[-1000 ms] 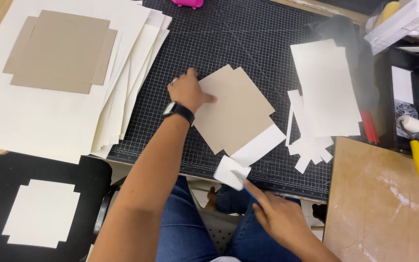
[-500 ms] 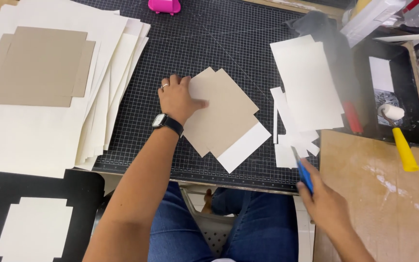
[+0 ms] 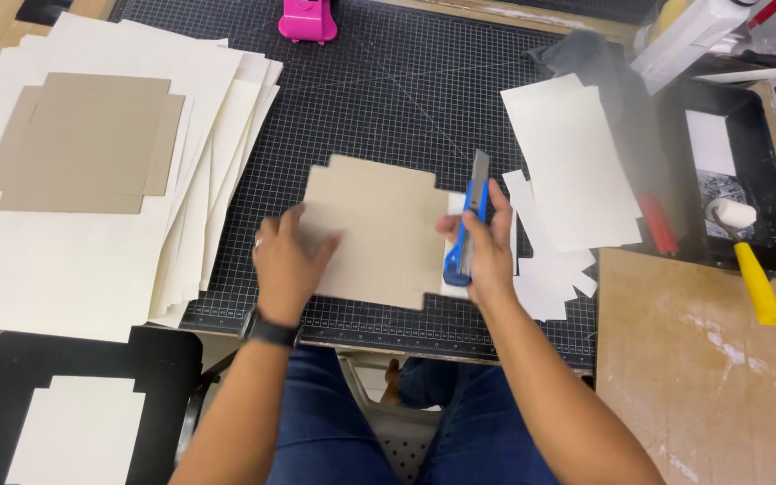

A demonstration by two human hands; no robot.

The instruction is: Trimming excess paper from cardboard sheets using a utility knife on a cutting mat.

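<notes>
L hand (image 3: 287, 268) lies flat, fingers spread, on the left part of a tan notched cardboard piece (image 3: 379, 235) at the near-centre of the black grid cutting mat (image 3: 388, 90). R hand (image 3: 487, 247), fingers wrapped round a blue utility knife (image 3: 465, 229), sits at the piece's right edge, w/ blade pointing far. White paper offcuts (image 3: 554, 269) lie just right; cream sheet stack (image 3: 92, 260) is far left.

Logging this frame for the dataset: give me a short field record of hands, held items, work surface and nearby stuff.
left hand: left hand flat on the tan cardboard cutout, pressing it down
right hand: right hand grips a blue utility knife, blade pointing away, at the cutout's right edge
surface: black gridded cutting mat
left of mat: stack of cream sheets with a second tan cutout on top
right of mat: white paper offcuts, black tray holding a yellow-handled roller
far edge: pink object
</notes>
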